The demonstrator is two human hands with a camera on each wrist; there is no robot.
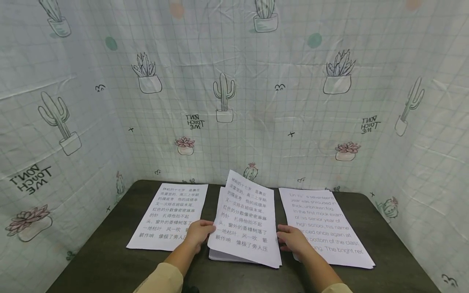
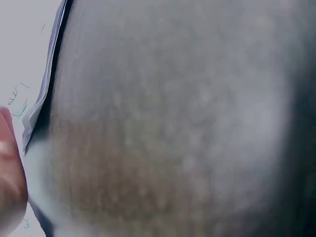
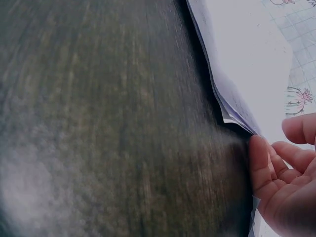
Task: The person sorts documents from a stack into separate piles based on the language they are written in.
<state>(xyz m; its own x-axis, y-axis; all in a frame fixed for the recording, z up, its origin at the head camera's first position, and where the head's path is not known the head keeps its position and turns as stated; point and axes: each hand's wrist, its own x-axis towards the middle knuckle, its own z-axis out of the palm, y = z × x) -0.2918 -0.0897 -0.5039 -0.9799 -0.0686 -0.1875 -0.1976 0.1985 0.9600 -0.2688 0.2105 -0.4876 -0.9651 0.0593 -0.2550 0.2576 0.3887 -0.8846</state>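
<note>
A printed sheet of paper (image 1: 245, 219) with Chinese text lies askew over the middle stack of paper (image 1: 229, 255), its left side raised. My left hand (image 1: 198, 235) pinches this sheet at its left edge; only part of that hand (image 2: 11, 177) shows in the left wrist view. On the other side, my right hand (image 1: 294, 241) is beside the sheet's right edge. In the right wrist view, the fingers of my right hand (image 3: 286, 173) are loosely bent, one fingertip right at the paper's edge, with the thumb held apart.
To the left lies a stack of Chinese-text pages (image 1: 166, 215), partly behind my left hand. At the right is a stack of English-text pages (image 1: 329, 232), overlapped by my right hand. A dark table (image 1: 106, 240) bears everything, with a cactus-print cloth (image 1: 249, 110) around it.
</note>
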